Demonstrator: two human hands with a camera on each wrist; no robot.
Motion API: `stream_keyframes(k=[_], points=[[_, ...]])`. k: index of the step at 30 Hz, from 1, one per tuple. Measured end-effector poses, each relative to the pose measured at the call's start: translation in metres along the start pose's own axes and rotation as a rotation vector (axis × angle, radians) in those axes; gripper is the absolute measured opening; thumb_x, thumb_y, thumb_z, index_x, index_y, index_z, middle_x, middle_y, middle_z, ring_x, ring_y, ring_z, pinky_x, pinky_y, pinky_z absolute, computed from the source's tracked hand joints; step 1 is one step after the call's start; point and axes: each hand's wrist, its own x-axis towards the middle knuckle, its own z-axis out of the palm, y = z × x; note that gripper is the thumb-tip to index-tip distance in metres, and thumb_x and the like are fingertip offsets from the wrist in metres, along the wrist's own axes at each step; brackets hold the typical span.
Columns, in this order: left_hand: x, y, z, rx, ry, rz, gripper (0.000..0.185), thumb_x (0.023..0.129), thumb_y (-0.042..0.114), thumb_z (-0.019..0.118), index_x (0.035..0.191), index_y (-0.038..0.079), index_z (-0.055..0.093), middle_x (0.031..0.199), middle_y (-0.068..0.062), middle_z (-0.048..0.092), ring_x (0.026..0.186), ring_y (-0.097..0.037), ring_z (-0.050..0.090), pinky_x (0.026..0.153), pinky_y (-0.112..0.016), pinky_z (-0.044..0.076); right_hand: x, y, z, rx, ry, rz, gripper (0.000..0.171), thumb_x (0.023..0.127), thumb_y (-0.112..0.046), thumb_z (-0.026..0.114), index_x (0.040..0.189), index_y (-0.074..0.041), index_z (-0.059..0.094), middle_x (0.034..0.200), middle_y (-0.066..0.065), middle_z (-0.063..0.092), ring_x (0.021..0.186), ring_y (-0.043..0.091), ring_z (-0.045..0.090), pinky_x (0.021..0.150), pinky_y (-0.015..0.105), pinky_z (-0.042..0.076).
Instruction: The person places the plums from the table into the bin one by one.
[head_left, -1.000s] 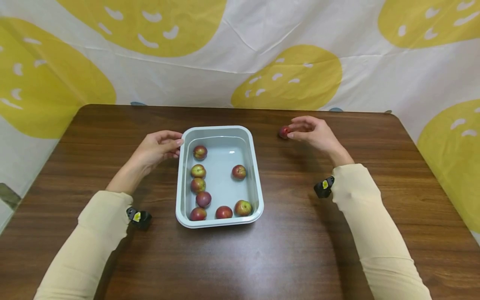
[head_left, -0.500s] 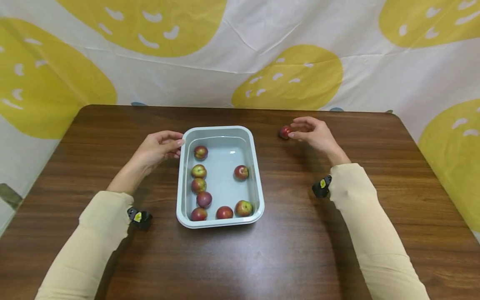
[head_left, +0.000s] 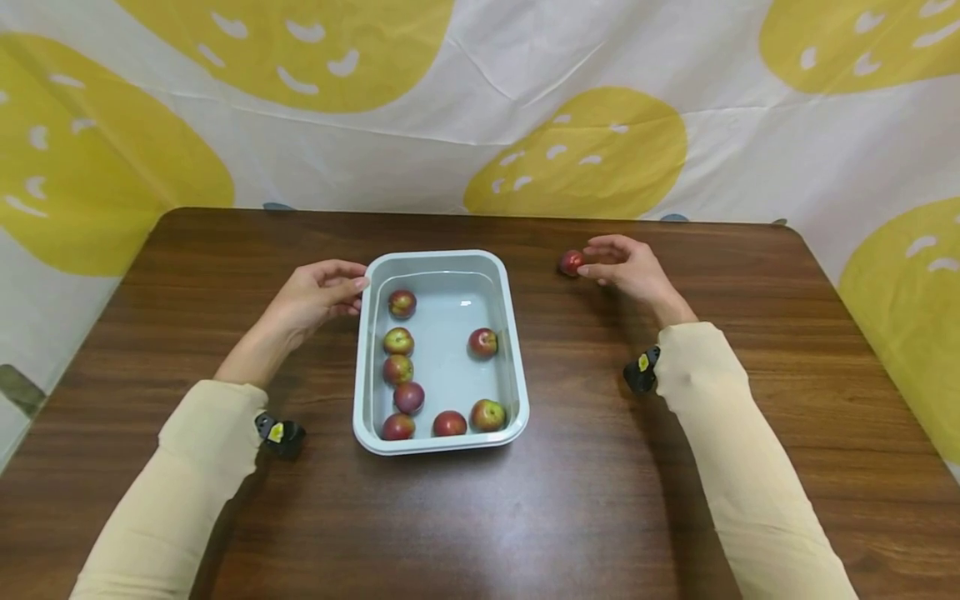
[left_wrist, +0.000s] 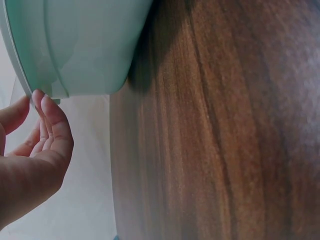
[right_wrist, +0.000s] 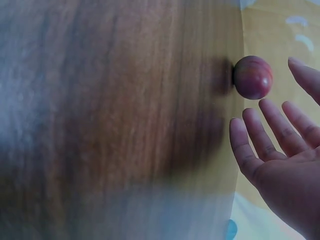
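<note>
A pale blue-grey plastic tray (head_left: 438, 447) lies on the table, with several red and yellow-green plums (head_left: 408, 397) inside, mostly along its left and near sides. Thumb and fingertips of my left hand (head_left: 318, 296) pinch the tray's far left rim; the left wrist view shows this grip on the tray wall (left_wrist: 85, 45) from below. To the right of the tray, a single dark red plum (head_left: 571, 263) rests on the wood. My right hand (head_left: 630, 268) is beside it, fingers spread and relaxed. In the right wrist view a gap separates that plum (right_wrist: 253, 77) from the thumb.
The brown wooden table (head_left: 465, 533) has its far edge just beyond the lone plum. Behind it hangs a white cloth (head_left: 420, 167) with yellow fruit shapes. A small black camera sits on each wrist (head_left: 641, 371).
The plum at the tray's right side has rolled slightly right. My right forearm has shifted a little left, while its hand stays by the lone plum. The left hand keeps its grip.
</note>
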Motion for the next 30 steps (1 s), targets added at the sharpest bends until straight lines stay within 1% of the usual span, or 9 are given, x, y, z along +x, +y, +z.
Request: stream_keyframes(k=[5,11,18,22,27,30], points=[[0.0,0.0,0.0,-0.003,0.011,-0.001,0.033,0.09,0.011,0.058,0.115,-0.008,0.05,0.079,0.0,0.063,0.066,-0.01,0.058,0.065,-0.024,0.053,0.004,0.003,0.002,0.013,0.008,0.016,0.051,0.083,-0.008,0.067,0.127,0.006,0.044,0.124,0.023,0.051,0.077,0.0,0.058,0.07,0.024,0.05],[0.001,0.001,0.0,0.006,0.002,-0.015,0.035,0.091,0.011,0.057,0.118,-0.009,0.047,0.078,0.001,0.063,0.067,-0.009,0.058,0.068,-0.025,0.053,0.008,0.003,0.004,0.035,0.017,0.034,0.049,0.084,-0.006,0.065,0.126,0.006,0.044,0.124,0.024,0.05,0.074,-0.001,0.056,0.065,0.02,0.049],[0.001,0.002,0.0,0.005,0.0,-0.018,0.035,0.091,0.011,0.056,0.118,-0.009,0.047,0.078,0.001,0.063,0.067,-0.009,0.058,0.069,-0.027,0.053,0.012,0.003,0.006,0.05,0.036,0.053,0.047,0.084,-0.006,0.065,0.125,0.007,0.045,0.121,0.023,0.053,0.073,-0.001,0.057,0.064,0.021,0.048],[0.0,0.002,0.0,0.01,0.0,-0.017,0.035,0.091,0.011,0.057,0.118,-0.009,0.047,0.078,0.001,0.063,0.067,-0.009,0.058,0.069,-0.026,0.053,0.015,0.005,0.007,0.046,0.052,0.057,0.047,0.084,-0.006,0.065,0.125,0.007,0.046,0.118,0.019,0.056,0.073,-0.001,0.057,0.063,0.021,0.048],[0.0,0.002,0.0,0.027,0.0,-0.019,0.036,0.091,0.012,0.057,0.119,-0.009,0.047,0.079,0.001,0.063,0.067,-0.009,0.059,0.072,-0.029,0.053,0.015,0.007,0.008,0.034,0.061,0.043,0.048,0.083,-0.006,0.067,0.124,0.007,0.046,0.11,0.011,0.062,0.071,-0.001,0.056,0.063,0.021,0.048],[0.0,0.002,0.0,0.026,0.001,-0.022,0.036,0.091,0.012,0.057,0.118,-0.009,0.047,0.079,0.001,0.063,0.067,-0.009,0.059,0.071,-0.028,0.053,0.015,0.008,0.008,0.028,0.058,0.028,0.05,0.082,-0.006,0.067,0.125,0.007,0.046,0.108,0.01,0.063,0.071,-0.001,0.056,0.063,0.021,0.047]])
